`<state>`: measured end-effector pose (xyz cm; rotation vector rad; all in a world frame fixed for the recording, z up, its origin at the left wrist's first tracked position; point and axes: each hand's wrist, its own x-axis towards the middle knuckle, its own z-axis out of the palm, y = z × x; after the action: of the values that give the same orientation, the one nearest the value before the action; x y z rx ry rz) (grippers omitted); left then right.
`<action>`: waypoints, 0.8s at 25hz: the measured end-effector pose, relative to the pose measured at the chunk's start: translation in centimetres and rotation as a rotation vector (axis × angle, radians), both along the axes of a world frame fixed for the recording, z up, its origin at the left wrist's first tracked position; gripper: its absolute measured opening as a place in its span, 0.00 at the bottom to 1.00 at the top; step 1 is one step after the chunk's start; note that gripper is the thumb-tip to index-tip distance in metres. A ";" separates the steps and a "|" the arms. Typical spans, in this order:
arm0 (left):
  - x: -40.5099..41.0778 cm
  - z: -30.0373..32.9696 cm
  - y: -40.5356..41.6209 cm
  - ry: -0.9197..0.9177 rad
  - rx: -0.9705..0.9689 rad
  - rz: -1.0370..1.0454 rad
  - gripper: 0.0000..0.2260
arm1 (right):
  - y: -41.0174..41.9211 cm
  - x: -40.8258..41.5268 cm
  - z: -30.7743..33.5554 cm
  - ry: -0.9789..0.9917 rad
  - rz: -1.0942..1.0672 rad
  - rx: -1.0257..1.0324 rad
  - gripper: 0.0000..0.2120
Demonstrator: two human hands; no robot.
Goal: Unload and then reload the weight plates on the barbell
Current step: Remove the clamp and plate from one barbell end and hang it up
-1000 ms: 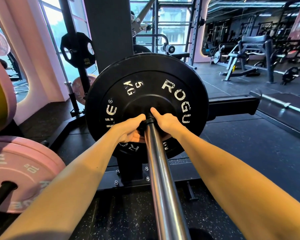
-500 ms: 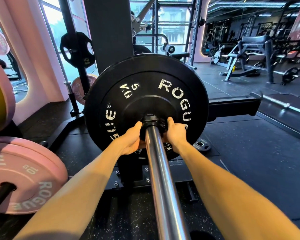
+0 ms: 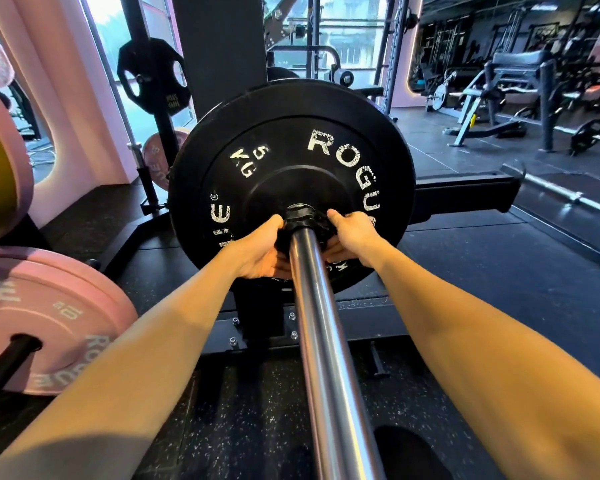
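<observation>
Plate: the black plate [image 3: 291, 161] sits upright on the bar [image 3: 323, 341], far up the sleeve from its near end, so the load stays on until released.
Collar: a black collar [image 3: 300, 216] rings the bar, touching the plate's hub, apparently to lock it.
Left hand: the left hand [image 3: 262, 251] curls round the collar's left side.
Right hand: the right hand [image 3: 352, 237] curls round its right side, likely so both can work it along the bar.
Spare: a pink plate [image 3: 49, 317] leans low at left.

- Black speckled rubber floor [image 3: 257, 410].
- Pink wall [image 3: 59, 98] on the left.
- Daylit windows [image 3: 343, 39] behind a dark pillar [image 3: 219, 50].
- Dim gym machines [image 3: 516, 84] on the right.
</observation>
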<state>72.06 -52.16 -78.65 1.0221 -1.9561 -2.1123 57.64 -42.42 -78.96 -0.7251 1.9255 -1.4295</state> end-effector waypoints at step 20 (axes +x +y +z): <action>6.2 0.7 8.7 0.030 -0.343 0.046 0.08 | 9.6 5.6 0.4 0.142 0.164 0.089 0.10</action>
<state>78.22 -43.46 -77.93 0.9509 -2.1552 -1.6762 63.23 -32.81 -78.54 -0.9414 1.9718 -1.2135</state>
